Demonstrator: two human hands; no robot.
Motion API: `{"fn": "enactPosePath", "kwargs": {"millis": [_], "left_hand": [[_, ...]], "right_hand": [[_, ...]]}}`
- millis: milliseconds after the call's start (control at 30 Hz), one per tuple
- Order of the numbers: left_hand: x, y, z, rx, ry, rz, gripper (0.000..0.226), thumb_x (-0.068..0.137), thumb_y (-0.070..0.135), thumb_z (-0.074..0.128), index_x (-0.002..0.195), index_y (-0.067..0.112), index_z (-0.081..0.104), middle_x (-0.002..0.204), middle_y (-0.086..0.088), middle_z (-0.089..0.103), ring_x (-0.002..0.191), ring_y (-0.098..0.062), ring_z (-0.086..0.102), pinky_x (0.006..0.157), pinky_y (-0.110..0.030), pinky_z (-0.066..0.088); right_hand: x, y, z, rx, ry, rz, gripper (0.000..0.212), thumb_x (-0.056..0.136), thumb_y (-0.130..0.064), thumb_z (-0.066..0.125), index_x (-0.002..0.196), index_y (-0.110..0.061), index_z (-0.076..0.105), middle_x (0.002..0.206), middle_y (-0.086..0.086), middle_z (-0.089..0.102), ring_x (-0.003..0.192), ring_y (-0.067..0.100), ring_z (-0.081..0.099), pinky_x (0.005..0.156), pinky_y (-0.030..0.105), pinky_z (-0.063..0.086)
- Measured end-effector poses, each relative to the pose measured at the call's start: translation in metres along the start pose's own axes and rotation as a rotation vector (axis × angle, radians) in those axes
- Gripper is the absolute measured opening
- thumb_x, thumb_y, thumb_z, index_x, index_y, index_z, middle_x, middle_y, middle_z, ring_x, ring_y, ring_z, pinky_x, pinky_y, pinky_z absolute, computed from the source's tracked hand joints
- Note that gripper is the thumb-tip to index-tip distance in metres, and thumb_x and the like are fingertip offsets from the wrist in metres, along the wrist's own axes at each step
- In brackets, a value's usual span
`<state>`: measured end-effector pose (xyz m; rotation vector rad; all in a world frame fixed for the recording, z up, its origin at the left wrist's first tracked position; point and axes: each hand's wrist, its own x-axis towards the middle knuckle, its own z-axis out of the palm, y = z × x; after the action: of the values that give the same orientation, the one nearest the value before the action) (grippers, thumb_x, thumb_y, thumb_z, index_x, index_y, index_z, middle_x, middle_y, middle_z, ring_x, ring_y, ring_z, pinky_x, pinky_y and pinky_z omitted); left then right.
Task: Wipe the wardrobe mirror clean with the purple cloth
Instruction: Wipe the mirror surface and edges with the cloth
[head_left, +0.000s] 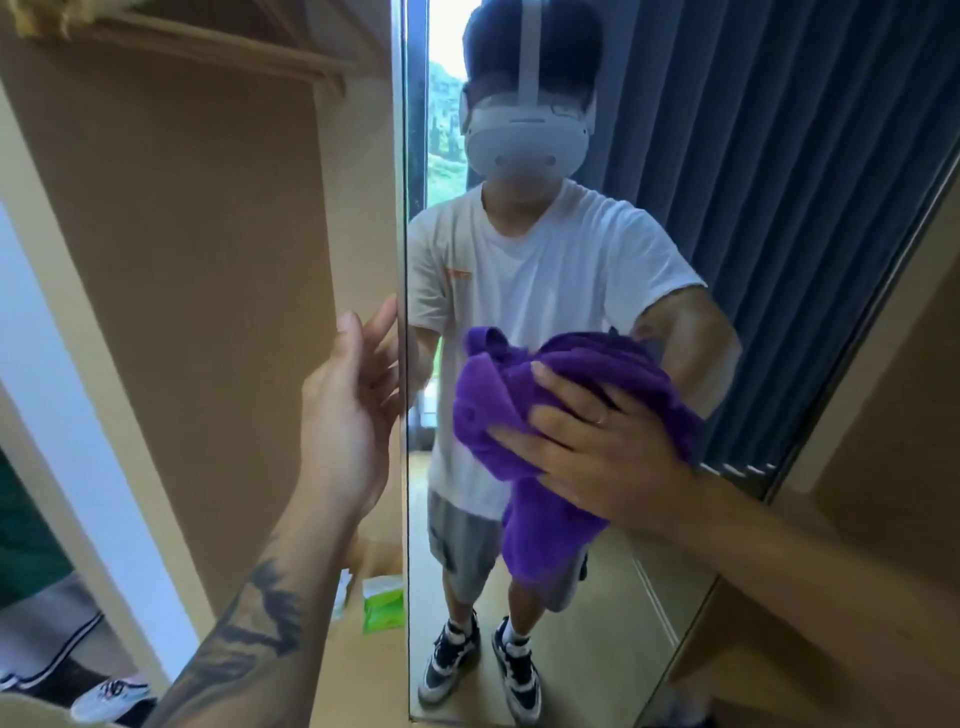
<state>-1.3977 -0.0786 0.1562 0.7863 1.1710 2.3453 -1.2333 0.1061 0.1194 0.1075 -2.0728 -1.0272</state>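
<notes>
Nearest: two bare forearms, left one tattooed. Right hand (587, 441) lies flat on the purple cloth (550, 415), fingers spread and nearly straight, pressing it vs. the mirror (571, 649) about mid-height; one ring on a finger. Cloth is soft, fluffy, bunched in folds, a tail hanging below the hand. Left hand (353, 400) sits at the mirror's left edge, fingers loosely extended, tips on or round that edge, can't tell if it grips. Mirror: one tall, smooth, narrow pane on a tan wardrobe door. Bare glass above and below the cloth. Left of mirror: matte tan wardrobe panel (208, 260), one green packet (383, 603) on the floor. Reflected: pleated blue curtain (779, 182), 2 sneakers.
</notes>
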Motion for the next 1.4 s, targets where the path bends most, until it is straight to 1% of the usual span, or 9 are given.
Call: {"fn": "enactPosePath", "kwargs": {"millis": [167,400,533,700,867,967,1167,1300,1400], "left_hand": [[0.000,-0.005,-0.001,0.032,0.009,0.031,0.047,0.103,0.054,0.041,0.126,0.025,0.070,0.125,-0.007,0.074,0.124,-0.028,0.066,0.101,-0.041,0.050],[-0.003,-0.007,0.006,0.025,0.032,0.036,0.046,0.099,0.052,0.046,0.131,0.026,0.067,0.125,-0.002,0.075,0.118,-0.011,0.070,0.099,-0.033,0.051],[-0.003,-0.009,0.004,-0.039,0.000,0.039,0.044,0.104,0.047,0.046,0.136,0.022,0.064,0.132,-0.008,0.071,0.126,-0.022,0.066,0.112,-0.042,0.046],[0.001,-0.009,-0.005,-0.085,-0.094,0.041,0.053,0.109,0.042,0.041,0.144,0.005,0.056,0.145,-0.018,0.060,0.141,-0.028,0.053,0.124,-0.047,0.032],[0.000,-0.009,-0.006,-0.053,-0.014,0.019,0.042,0.107,0.045,0.043,0.129,0.020,0.069,0.123,-0.008,0.074,0.117,-0.022,0.068,0.104,-0.042,0.048],[0.000,-0.011,-0.003,-0.034,0.034,0.049,0.040,0.104,0.047,0.048,0.123,0.023,0.074,0.108,-0.005,0.076,0.099,-0.026,0.066,0.090,-0.045,0.045],[-0.007,-0.015,0.006,0.006,0.035,0.121,0.035,0.109,0.038,0.042,0.130,0.022,0.065,0.100,0.007,0.079,0.096,-0.009,0.073,0.089,-0.029,0.053],[-0.009,-0.012,0.007,0.027,0.025,0.091,0.039,0.110,0.038,0.041,0.139,0.021,0.060,0.114,0.010,0.078,0.112,-0.008,0.071,0.094,-0.026,0.052],[-0.009,-0.011,0.002,0.007,-0.009,0.059,0.042,0.107,0.043,0.045,0.140,0.022,0.062,0.128,0.002,0.073,0.122,-0.014,0.067,0.104,-0.033,0.048]], "right_hand": [[-0.076,0.055,-0.023,-0.126,-0.006,0.446,0.063,0.100,-0.050,0.053,0.158,-0.028,0.038,0.152,0.011,0.041,0.138,0.041,0.039,0.108,0.060,0.033],[-0.008,-0.039,0.017,-0.016,0.271,1.200,0.050,0.107,-0.040,0.041,0.149,-0.014,0.046,0.154,0.020,0.040,0.142,0.046,0.036,0.117,0.068,0.026],[0.072,-0.095,0.030,0.039,0.174,0.906,0.062,0.097,-0.047,0.052,0.153,-0.028,0.035,0.157,0.004,0.031,0.142,0.035,0.031,0.120,0.057,0.019],[0.105,-0.114,0.033,0.093,0.165,0.788,0.055,0.098,-0.043,0.054,0.151,-0.033,0.046,0.151,-0.005,0.056,0.138,0.032,0.046,0.117,0.050,0.023],[0.052,-0.066,0.019,0.018,0.145,0.461,0.053,0.092,-0.042,0.065,0.145,-0.037,0.058,0.143,-0.004,0.063,0.141,0.029,0.043,0.115,0.047,0.031],[-0.003,-0.020,0.007,-0.072,0.076,0.421,0.057,0.097,-0.047,0.059,0.151,-0.035,0.047,0.153,-0.002,0.050,0.140,0.033,0.040,0.114,0.050,0.030],[-0.078,0.012,-0.011,-0.093,-0.012,0.804,0.058,0.099,-0.045,0.054,0.152,-0.025,0.040,0.155,0.007,0.034,0.141,0.040,0.032,0.120,0.057,0.020],[-0.020,-0.042,0.010,-0.014,0.137,1.260,0.056,0.101,-0.038,0.047,0.153,-0.021,0.036,0.157,0.021,0.040,0.143,0.050,0.035,0.119,0.067,0.024],[0.042,-0.082,0.019,0.037,0.192,1.260,0.059,0.101,-0.041,0.048,0.154,-0.020,0.035,0.158,0.018,0.036,0.145,0.047,0.031,0.120,0.066,0.023]]}}
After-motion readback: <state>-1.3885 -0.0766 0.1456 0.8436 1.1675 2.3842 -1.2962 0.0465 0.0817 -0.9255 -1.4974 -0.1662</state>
